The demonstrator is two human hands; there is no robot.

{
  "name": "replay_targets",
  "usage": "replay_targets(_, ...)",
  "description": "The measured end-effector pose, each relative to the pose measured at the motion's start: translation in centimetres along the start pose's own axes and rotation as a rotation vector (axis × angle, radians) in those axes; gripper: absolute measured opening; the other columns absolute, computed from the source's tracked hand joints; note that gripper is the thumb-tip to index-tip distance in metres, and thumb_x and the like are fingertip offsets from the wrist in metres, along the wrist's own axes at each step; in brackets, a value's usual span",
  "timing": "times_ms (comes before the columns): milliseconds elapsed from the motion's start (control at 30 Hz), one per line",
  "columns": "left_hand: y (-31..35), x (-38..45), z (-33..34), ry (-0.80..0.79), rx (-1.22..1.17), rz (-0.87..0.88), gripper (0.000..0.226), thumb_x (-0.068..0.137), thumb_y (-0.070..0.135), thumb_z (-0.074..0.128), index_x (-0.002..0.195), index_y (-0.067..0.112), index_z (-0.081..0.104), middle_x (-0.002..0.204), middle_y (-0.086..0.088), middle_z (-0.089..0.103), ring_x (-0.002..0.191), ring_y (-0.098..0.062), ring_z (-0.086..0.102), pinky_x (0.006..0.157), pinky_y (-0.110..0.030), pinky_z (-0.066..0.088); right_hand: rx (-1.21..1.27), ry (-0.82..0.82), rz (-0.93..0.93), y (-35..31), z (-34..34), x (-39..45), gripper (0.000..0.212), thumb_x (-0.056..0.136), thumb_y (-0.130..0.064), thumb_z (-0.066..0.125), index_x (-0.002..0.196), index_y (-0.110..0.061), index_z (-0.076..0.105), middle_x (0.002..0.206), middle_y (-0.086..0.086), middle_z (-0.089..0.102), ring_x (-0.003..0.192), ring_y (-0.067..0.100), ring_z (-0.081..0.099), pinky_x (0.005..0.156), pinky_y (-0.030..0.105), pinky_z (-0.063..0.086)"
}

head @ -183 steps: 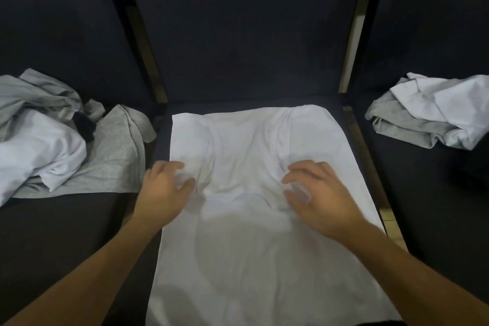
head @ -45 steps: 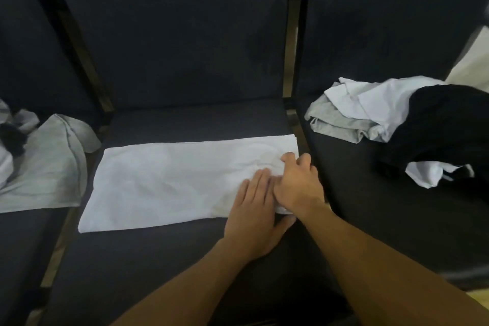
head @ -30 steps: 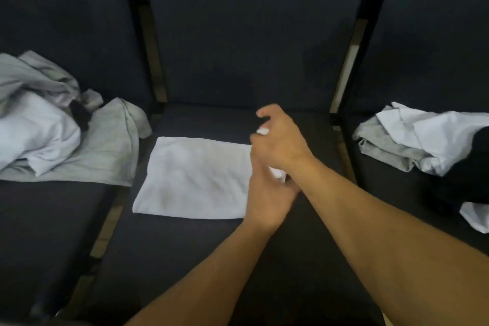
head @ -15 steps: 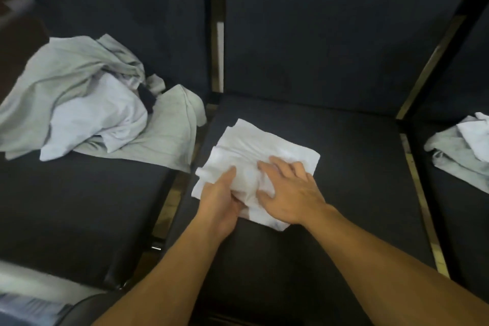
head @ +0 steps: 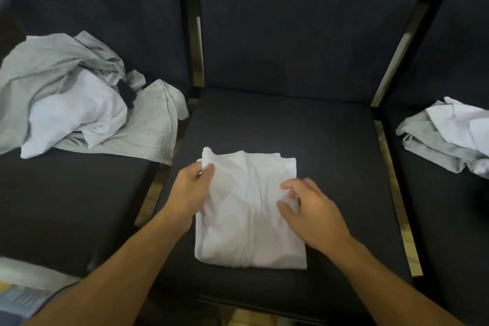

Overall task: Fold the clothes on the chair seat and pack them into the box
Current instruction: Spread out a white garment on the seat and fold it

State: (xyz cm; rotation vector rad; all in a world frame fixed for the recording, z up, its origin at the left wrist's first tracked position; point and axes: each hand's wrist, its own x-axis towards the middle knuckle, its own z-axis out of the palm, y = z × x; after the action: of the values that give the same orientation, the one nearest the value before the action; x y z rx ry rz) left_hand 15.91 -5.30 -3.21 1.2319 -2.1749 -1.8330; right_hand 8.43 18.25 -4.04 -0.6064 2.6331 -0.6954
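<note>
On a dark chair seat (head: 330, 137) both hands pinch a folded white shirt (head: 248, 219), left hand (head: 191, 193) at its corner, right hand (head: 312, 209) seemingly at its edge, with clothes heaps cut off either side.

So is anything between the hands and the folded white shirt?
No. The left hand grips the folded white shirt at its left edge and the right hand grips its right edge. The box isn't in view.
</note>
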Motion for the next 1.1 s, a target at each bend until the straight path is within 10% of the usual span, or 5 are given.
replay_targets(233, -0.6, 0.0, 0.8, 0.053, 0.072, 0.153, 0.026, 0.110, 0.034, 0.039, 0.099, 0.014, 0.052, 0.088, 0.002, 0.058, 0.077, -0.010, 0.057, 0.069, -0.026, 0.048, -0.151, 0.233, -0.242, -0.3, 2.7, 0.2, 0.044, 0.097, -0.044, 0.053, 0.139, -0.033, 0.046, 0.143, -0.010, 0.037, 0.128, 0.013, 0.038, 0.101, 0.026, 0.037)
replay_targets(600, -0.5, 0.4, 0.0, 0.211, 0.538, 0.314, 0.023, 0.110, 0.035, 0.031, 0.110, 0.019, 0.046, 0.085, 0.004, 0.059, 0.064, -0.008, 0.053, 0.052, -0.020, 0.033, -0.306, -0.007, -0.426, -3.6, 7.3, 1.3, 0.058, 0.105, -0.059, 0.022, 0.157, -0.050, -0.002, 0.169, -0.009, -0.002, 0.155, 0.020, -0.007, 0.124, 0.053, -0.005)
replay_targets(767, -1.0, 0.8, -1.4, 0.183, 0.894, 0.224, 0.034, 0.110, 0.038, 0.034, 0.139, 0.021, 0.034, 0.124, -0.009, 0.064, 0.082, -0.023, 0.059, 0.072, -0.037, 0.042, -0.322, -0.060, -0.389, -3.0, 7.4, 1.5, 0.067, 0.099, -0.067, 0.020, 0.156, -0.048, -0.011, 0.167, -0.014, -0.017, 0.153, 0.014, -0.018, 0.124, 0.049, -0.008)
replay_targets(933, -1.6, 0.2, -1.4, 0.208, 0.979, 0.143, 0.081, 0.096, 0.071, 0.040, 0.152, 0.013, 0.034, 0.156, -0.011, 0.035, 0.141, -0.032, 0.038, 0.107, -0.048, 0.044, -0.058, 0.340, 0.153, -2.3, 4.0, 0.5, 0.080, 0.090, -0.070, 0.044, 0.153, -0.023, 0.029, 0.156, 0.005, 0.025, 0.142, 0.026, 0.025, 0.118, 0.047, 0.026)
replay_targets(1100, -1.2, -0.7, -0.4, 0.229, 1.211, 0.169, 0.059, 0.100, 0.064, 0.044, 0.136, 0.018, 0.051, 0.148, -0.009, 0.037, 0.136, -0.030, 0.034, 0.113, -0.048, 0.034, -0.181, 0.034, 0.346, -3.3, 3.1, -0.8, 0.059, 0.083, -0.066, 0.059, 0.121, -0.023, 0.046, 0.136, 0.003, 0.031, 0.121, 0.023, 0.035, 0.102, 0.038, 0.035)
